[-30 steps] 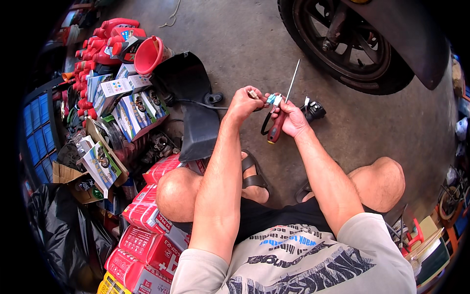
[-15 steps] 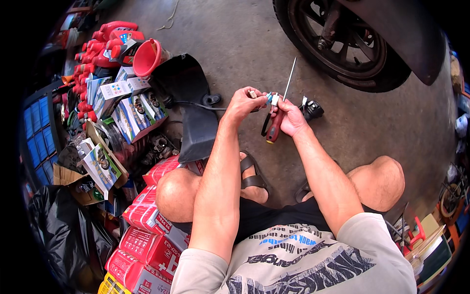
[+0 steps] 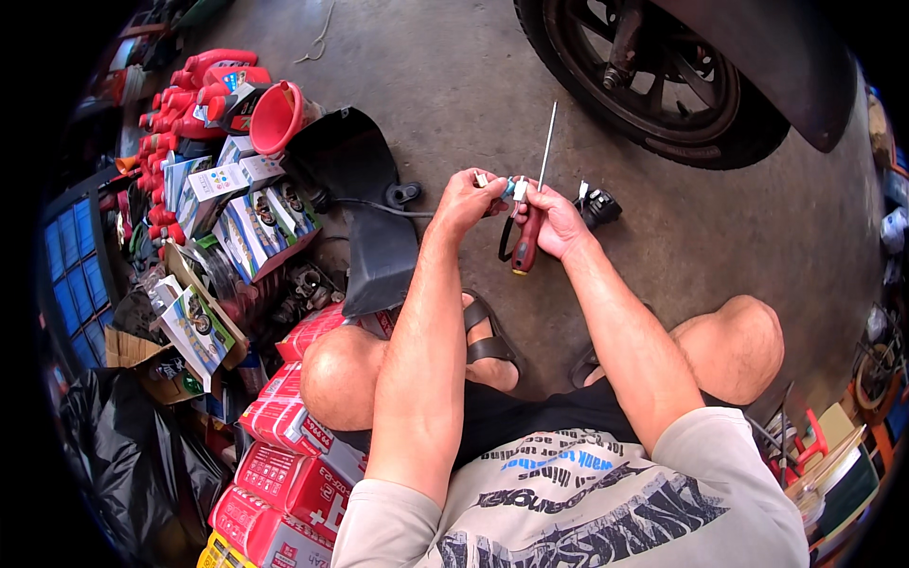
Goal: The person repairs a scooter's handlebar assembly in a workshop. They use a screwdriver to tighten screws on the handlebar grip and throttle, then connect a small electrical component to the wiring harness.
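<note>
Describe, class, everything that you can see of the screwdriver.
The screwdriver has a dark red handle with a yellowish butt and a long, thin, straight shaft that looks like metal. The right hand holds it, butt toward the person, shaft pointing away and slightly right, above the floor. The tip is too small to make out.

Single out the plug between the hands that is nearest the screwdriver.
The white plug, by the right hand; the teal plug sits farther from the screwdriver, by the left hand.
</note>
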`<state>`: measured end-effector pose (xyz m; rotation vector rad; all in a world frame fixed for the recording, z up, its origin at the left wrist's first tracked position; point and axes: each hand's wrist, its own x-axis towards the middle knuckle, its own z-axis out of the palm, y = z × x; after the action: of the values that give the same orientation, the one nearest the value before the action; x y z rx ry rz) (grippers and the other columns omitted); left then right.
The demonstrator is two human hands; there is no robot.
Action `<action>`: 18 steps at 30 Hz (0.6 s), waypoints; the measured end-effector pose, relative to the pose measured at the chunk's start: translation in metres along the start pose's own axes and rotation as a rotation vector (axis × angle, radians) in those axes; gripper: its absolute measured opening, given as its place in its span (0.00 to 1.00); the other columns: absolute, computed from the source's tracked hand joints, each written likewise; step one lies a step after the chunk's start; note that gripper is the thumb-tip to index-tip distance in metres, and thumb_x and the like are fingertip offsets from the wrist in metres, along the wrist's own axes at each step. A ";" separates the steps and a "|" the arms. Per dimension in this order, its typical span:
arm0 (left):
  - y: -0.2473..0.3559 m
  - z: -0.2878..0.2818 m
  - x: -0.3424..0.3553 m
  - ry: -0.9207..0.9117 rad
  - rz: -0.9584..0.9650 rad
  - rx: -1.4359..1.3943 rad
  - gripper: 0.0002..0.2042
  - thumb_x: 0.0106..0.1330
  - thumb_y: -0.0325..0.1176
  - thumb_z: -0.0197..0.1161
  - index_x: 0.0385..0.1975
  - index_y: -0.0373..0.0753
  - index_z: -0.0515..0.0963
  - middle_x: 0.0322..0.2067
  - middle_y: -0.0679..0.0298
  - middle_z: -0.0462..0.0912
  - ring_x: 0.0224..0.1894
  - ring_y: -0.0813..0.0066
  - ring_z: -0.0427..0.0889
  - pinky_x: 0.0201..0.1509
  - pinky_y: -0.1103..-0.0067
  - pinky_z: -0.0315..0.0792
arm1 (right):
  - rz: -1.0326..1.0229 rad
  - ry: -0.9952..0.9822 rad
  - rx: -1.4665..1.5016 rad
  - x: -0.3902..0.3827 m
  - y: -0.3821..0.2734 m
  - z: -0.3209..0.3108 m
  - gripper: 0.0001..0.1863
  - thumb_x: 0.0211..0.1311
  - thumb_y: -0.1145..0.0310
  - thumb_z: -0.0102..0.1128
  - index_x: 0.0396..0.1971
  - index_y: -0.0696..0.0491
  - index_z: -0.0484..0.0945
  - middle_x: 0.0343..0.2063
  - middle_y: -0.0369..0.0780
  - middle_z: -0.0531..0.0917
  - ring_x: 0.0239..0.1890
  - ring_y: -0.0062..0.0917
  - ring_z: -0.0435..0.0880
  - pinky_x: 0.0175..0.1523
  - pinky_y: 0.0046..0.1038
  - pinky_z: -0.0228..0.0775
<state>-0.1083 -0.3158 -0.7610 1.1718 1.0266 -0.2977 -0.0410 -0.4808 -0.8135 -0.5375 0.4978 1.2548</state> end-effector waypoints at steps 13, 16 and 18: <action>-0.007 -0.003 0.004 -0.004 -0.007 0.011 0.10 0.70 0.33 0.62 0.39 0.33 0.73 0.30 0.62 0.82 0.27 0.73 0.84 0.32 0.78 0.80 | -0.054 0.065 -0.080 -0.003 -0.003 0.003 0.07 0.67 0.68 0.62 0.38 0.53 0.75 0.29 0.33 0.79 0.28 0.17 0.77 0.34 0.21 0.71; -0.008 -0.004 0.005 -0.005 -0.018 0.013 0.10 0.69 0.34 0.62 0.40 0.34 0.73 0.29 0.63 0.81 0.26 0.75 0.83 0.31 0.79 0.80 | -0.050 0.073 -0.097 -0.003 -0.003 0.002 0.07 0.67 0.67 0.63 0.37 0.52 0.75 0.27 0.32 0.79 0.27 0.16 0.77 0.33 0.21 0.70; -0.008 -0.003 0.004 0.000 -0.038 0.003 0.11 0.70 0.36 0.63 0.42 0.35 0.74 0.29 0.64 0.81 0.24 0.77 0.82 0.31 0.81 0.80 | -0.044 0.075 -0.109 -0.003 -0.003 0.000 0.08 0.67 0.66 0.63 0.37 0.52 0.74 0.27 0.32 0.78 0.26 0.15 0.76 0.32 0.20 0.70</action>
<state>-0.1130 -0.3157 -0.7693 1.1559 1.0496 -0.3300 -0.0388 -0.4833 -0.8113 -0.6858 0.4799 1.2278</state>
